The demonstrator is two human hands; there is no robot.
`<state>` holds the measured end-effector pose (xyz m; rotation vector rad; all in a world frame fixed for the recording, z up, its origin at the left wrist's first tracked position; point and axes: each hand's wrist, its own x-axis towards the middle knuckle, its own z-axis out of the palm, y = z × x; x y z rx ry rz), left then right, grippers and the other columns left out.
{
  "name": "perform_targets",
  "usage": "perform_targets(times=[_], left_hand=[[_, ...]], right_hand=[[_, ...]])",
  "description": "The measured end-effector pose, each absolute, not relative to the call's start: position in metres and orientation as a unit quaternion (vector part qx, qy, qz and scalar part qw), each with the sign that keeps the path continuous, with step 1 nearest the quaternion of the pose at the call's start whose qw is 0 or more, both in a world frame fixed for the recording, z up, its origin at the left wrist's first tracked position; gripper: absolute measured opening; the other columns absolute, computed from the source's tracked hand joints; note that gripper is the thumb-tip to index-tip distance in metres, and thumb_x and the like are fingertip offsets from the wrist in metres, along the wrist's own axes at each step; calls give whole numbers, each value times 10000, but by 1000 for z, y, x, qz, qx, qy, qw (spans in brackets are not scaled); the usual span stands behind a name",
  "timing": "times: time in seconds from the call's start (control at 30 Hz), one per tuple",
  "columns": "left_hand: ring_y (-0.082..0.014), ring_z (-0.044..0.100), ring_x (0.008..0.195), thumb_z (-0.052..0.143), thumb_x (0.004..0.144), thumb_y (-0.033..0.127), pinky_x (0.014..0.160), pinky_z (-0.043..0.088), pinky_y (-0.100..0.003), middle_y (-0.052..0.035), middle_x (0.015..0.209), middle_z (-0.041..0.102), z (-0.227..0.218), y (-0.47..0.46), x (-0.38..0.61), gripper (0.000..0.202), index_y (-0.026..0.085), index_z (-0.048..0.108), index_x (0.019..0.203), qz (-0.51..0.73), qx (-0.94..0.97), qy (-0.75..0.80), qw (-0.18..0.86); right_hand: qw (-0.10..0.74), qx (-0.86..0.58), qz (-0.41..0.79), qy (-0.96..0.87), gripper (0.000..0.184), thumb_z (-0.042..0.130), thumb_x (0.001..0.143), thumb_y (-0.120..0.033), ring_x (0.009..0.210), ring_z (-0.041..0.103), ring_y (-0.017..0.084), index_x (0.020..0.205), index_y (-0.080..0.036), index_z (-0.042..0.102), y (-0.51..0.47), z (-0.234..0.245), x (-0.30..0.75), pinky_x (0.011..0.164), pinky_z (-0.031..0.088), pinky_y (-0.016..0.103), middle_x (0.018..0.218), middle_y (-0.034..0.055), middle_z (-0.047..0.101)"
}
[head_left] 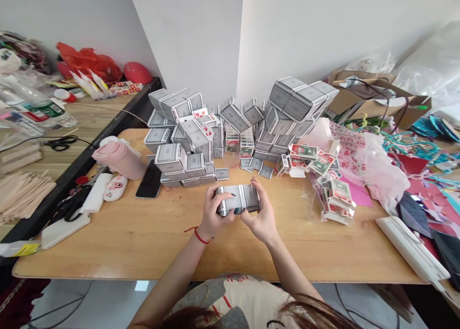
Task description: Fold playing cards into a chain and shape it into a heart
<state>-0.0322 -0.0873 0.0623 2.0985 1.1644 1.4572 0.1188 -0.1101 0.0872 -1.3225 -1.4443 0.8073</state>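
Two blocks of grey-backed playing cards point(233, 193) lie end to end between my hands, just above the table's middle. My left hand point(212, 206) grips the left end, its fingers over the top and thumb along the near side. Around the right end curls my right hand point(265, 213), thumb near the middle seam. Behind them rise stacked decks of playing cards point(168, 157) on the left, with some red heart faces showing. More stacked decks point(294, 99) stand on the right. A few loose cards point(264, 170) lie flat before the stacks.
Left of the stacks are a black phone point(148, 181), a pink roll point(120, 160) and black scissors point(59, 142). To the right lie opened card boxes point(337, 194), crumpled plastic bags point(373, 161) and a white power strip point(411, 247). A cardboard box point(381, 96) stands behind.
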Motion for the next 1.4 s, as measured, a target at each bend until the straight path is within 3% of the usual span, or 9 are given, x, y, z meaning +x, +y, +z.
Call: perform_targets(times=[0.13,0.3,0.4,0.53,0.97,1.1,1.2,1.3,1.4], left_hand=[[-206,458,964,580,695,276,829,415,-374,-75,1023,423,62,-88,-33,251,198,532,929,519,728,410,180],[-203,462,955,566,720,295,831,409,-373,-72,992,439,63,-88,-35,228,195,529,921,524,708,424,212],[-204,462,965,538,743,304,834,405,-372,-72,978,451,62,-87,-36,207,193,527,917,521,703,426,230],[-204,469,959,533,745,328,825,406,-371,-77,989,462,61,-84,-36,213,190,532,908,521,707,419,232],[-201,503,941,538,759,381,810,426,-370,-72,938,527,65,-82,-34,199,186,574,768,519,691,432,258],[-229,491,1034,536,741,481,894,391,-388,-103,1066,535,75,-77,-37,373,191,581,969,509,666,411,357],[-250,453,1128,359,789,582,934,371,-416,-133,1248,460,87,-70,-43,568,200,434,1203,535,596,341,492],[-262,468,1124,250,779,645,916,395,-431,-135,1329,390,97,-68,-49,647,207,398,1232,533,541,283,585],[-283,465,1130,335,758,639,922,392,-449,-141,1282,446,102,-74,-51,639,197,439,1208,493,540,263,630]], right_hand=[[479,-524,337,-619,669,571,644,-144,1285,259,265,1269,-207,343,-108,87,125,1046,249,451,1379,97,307],[402,-464,378,-693,614,589,723,-238,1291,250,239,1289,-247,353,-103,91,149,1033,282,415,1395,89,272],[372,-459,379,-713,686,643,701,-320,1272,282,241,1308,-267,329,-101,93,158,1022,307,409,1373,86,302],[381,-488,323,-716,771,696,637,-394,1213,358,262,1309,-266,338,-99,91,156,1003,336,417,1285,94,395],[417,-507,285,-698,544,712,609,-403,1028,499,255,1099,-239,544,-98,91,150,893,427,407,1065,90,530],[437,-527,320,-655,499,724,583,-412,970,531,237,1022,-228,573,-96,87,152,810,465,371,1027,83,557],[460,-530,407,-585,482,711,585,-438,945,549,232,990,-214,575,-93,76,157,746,482,341,1027,78,578],[489,-493,529,-488,466,612,659,-522,833,600,234,978,-185,573,-91,59,161,686,488,341,916,78,642],[509,-469,593,-411,511,448,732,-613,829,621,262,946,-173,595,-93,44,158,701,490,379,911,91,666]])
